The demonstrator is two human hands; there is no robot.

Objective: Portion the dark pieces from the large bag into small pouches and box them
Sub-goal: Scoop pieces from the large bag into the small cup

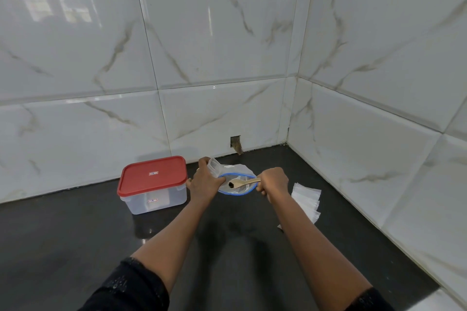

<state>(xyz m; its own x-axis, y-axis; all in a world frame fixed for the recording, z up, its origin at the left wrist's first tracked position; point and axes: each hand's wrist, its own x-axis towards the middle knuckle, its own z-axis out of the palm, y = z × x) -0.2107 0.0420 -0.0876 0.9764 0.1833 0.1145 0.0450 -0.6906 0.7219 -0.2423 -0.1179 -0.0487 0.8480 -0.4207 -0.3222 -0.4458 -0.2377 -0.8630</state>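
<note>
Forearms stretch over the counter [75, 235]; spare pouches [307, 201] lie by its right edge. Toward the back, the right hand [274, 182] grips a spoon [242, 182], dark pieces [230, 185] aboard, inside the bag [240, 168]. At its rim the left hand [204, 182] pinches a pouch [214, 165]. Scooping now; next, tip into that pouch. Back-left, the box [154, 199] sits lidded.

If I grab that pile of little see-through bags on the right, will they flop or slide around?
Probably floppy: the small pouches look like thin, flat film. They would likely slide apart, since the stack lies fanned out on the glossy dark counter. Likely very light too, as they look empty.
</note>
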